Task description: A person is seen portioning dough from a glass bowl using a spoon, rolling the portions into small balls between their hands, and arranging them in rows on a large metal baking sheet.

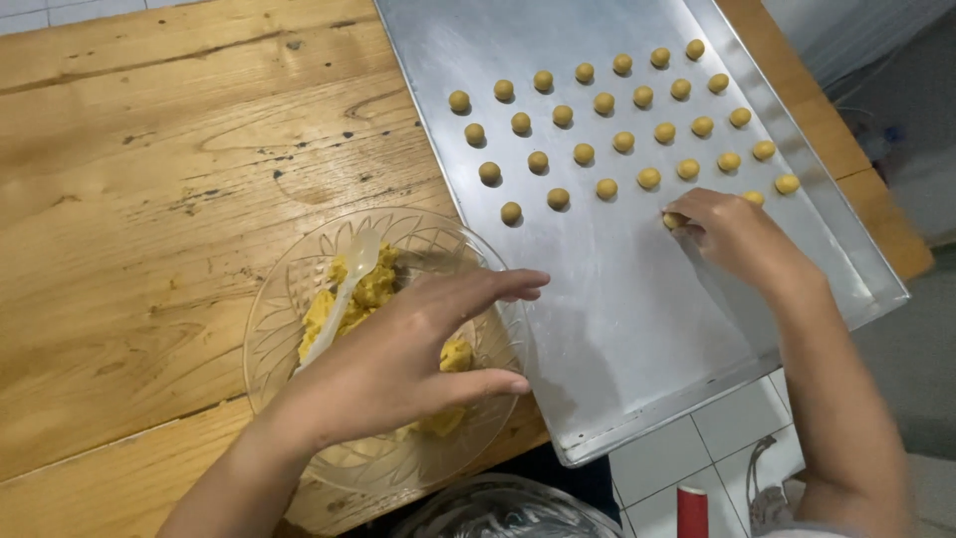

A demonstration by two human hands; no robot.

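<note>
Item: clear glass bowl (274, 339) at the near table edge, holding yellow dough (373, 289) and a translucent plastic spoon (344, 289) leaning in it. Left hand (398, 364) hovers over the bowl, fingers spread and loosely extended, gripping nothing. Beyond, to the right: aluminium baking tray (597, 319) overhanging the wooden table (149, 199). Right hand (732, 234) rests on the tray, fingertips pinching a small dough ball (674, 220) against the metal at the near row's end. Farther: rows of dough balls (597, 105), evenly spaced and none touching. Handling note, as judgement: seat the ball in line with its row, keep the same gap, release lightly so it stays round.
</note>
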